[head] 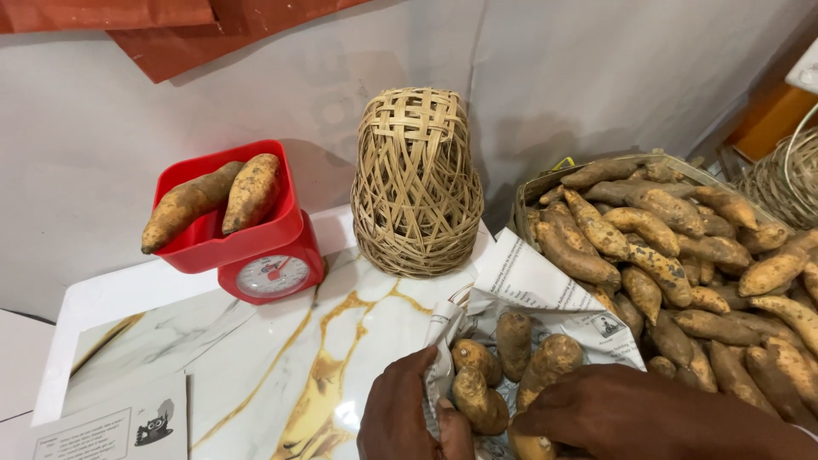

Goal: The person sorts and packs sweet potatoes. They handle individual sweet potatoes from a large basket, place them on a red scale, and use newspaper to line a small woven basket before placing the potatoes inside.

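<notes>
Newspaper lies spread on the marbled table, beside a large heap of sweet potatoes filling a crate at right. Sheet is thin and limp; judged easy to tear under load, best gathered by its edges. Overturned woven basket stands behind it. Red scale, far left, carries two sweet potatoes in its pan. Small batch of potatoes sits on the sheet: firm, dusty, moderately heavy, likely to roll. Left hand pinches the sheet's raised left edge, fingers closed on the fold, touching one potato. Right hand rests over the near right part of the sheet, fingers pointing left toward the batch; whether it grips paper, cannot tell. Batch lies between both hands.
</notes>
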